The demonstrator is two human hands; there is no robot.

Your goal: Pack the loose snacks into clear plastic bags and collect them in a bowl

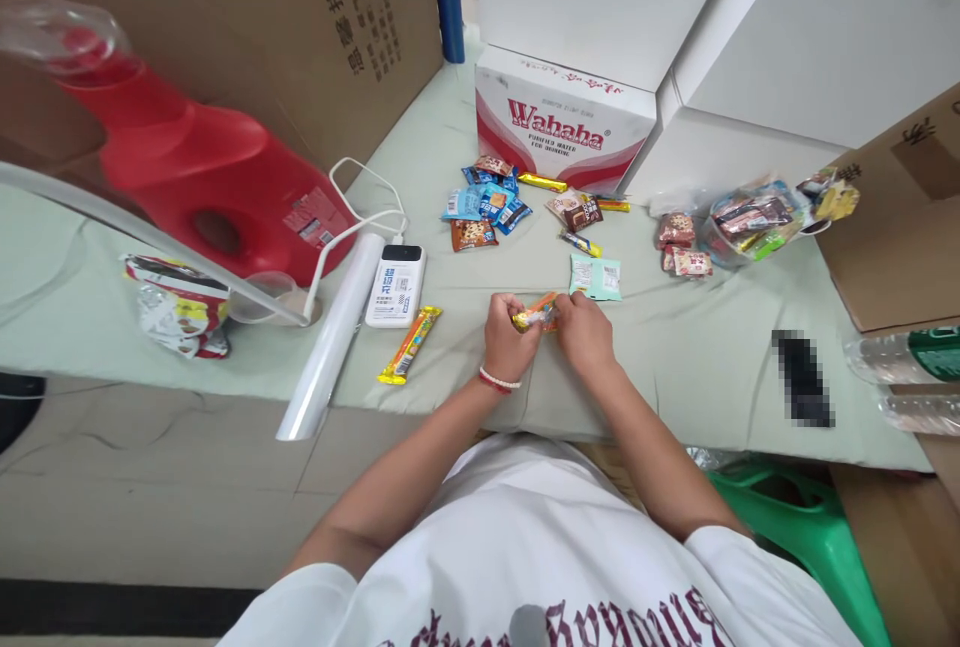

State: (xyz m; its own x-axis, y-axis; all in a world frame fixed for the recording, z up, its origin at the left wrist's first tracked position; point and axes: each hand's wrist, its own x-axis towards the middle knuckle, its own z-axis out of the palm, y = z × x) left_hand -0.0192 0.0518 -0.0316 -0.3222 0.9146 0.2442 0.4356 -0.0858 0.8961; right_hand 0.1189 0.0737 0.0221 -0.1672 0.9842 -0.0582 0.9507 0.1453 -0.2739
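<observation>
Hands (pixel 511 339) on wrapper (pixel 538 313), "Wahaha" carton (pixel 559 135) beyond

On the pale green cloth-covered counter (pixel 697 347), a large red plastic jug (pixel 225 157) stands before a brown cardboard box (pixel 247 7). A glossy white roll (pixel 330 342) lies beside a white rectangular power bank (pixel 395 299). A white-and-red Wahaha carton (pixel 559 127) sits farther back; a green plastic stool (pixel 825 547) stands below.

The held wrapper (pixel 541 313) looks glossy (plastic); tablecloth (pixel 697 357), matt.

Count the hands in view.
2: the left hand at the left end of the orange-and-yellow packet, and the right hand at its right end. No others show.
</observation>
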